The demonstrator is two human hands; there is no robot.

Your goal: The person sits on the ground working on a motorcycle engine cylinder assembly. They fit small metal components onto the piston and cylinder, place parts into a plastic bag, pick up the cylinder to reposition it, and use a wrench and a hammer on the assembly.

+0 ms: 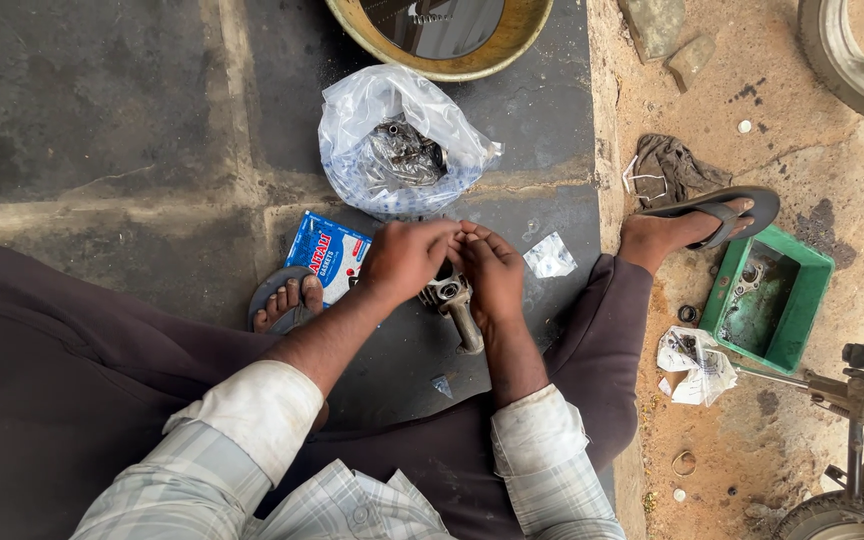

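Seated person on a dark concrete floor (pixel 102 120); clear plastic bag of parts (pixel 397 140) at 12 o'clock. Left hand (pixel 407 258) and right hand (pixel 492 272) pinch together over a grey metal engine part (pixel 457 305), apparently fitting something small; whether either grip holds anything cannot be told. Next move likely needs fine fingertip alignment.

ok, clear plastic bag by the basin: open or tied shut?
Open. The clear plastic bag gapes at its mouth, and dark metal parts show inside.

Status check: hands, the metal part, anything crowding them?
Left hand and right hand both closed over metal part, fingertips meeting. Part stands on dark floor between the knees. Clear bag just beyond, blue packet at left.
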